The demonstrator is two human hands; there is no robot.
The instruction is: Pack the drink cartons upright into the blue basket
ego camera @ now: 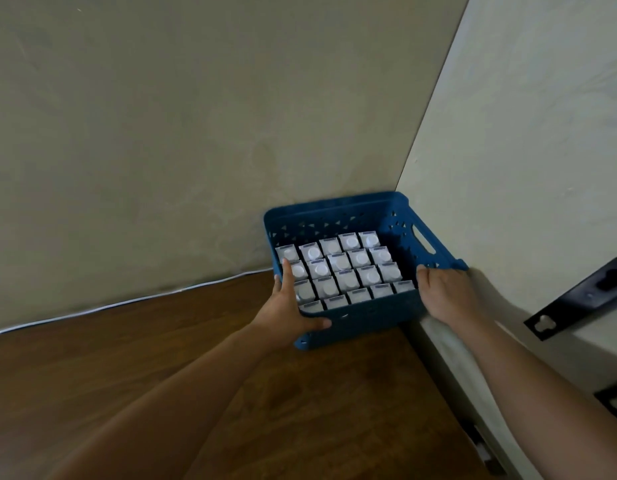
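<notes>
Hands at opposite near corners: left hand grips the perforated blue plastic basket, right hand curls over its rim. White-capped drink cartons stand upright inside, directly ahead, in the wooden floor's corner.

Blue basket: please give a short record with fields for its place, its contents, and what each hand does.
basket: blue basket on a wooden surface, in the corner of two walls
contents: drink cartons, upright, in tidy rows, white caps up
free space: a gap along the basket's right side
left hand: grips the near left corner, thumb on the front wall
right hand: grips the near right rim
</notes>
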